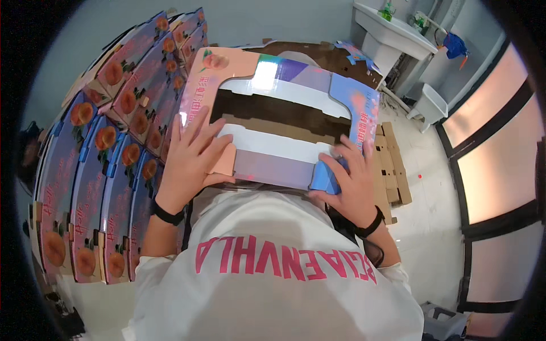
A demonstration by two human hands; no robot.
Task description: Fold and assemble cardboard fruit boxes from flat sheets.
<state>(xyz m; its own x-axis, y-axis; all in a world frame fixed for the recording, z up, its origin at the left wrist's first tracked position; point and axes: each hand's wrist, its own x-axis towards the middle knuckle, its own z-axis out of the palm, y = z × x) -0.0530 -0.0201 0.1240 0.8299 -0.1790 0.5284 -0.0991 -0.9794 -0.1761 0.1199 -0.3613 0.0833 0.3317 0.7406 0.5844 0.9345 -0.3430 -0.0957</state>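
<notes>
The person holds a printed cardboard box [284, 128], pink at the left and blue-violet at the right, with a wide opening through its middle; it sits close against the chest, near the centre of the view. The left hand [190, 162] lies flat with spread fingers on the box's near left corner, pressing on the pink flap. The right hand [350, 182] is curled around the near right corner, fingers over the blue folded edge. Both hands are grasping the box.

To my eye the step is folding the near flaps into shape. It would go best with even pressure from both hands, thumbs along the crease, so the white inner panel seats squarely and the glossy card does not buckle.

On the left a dense stack of finished boxes [108, 170] with peach pictures stands just beside the left forearm, leaving little room there. On the right, flat brown cardboard pieces [392, 165] lie on the floor [432, 227], which is otherwise open toward the dark-framed doors [495, 165]. Far right, a white sink [392, 34] stands well apart.
</notes>
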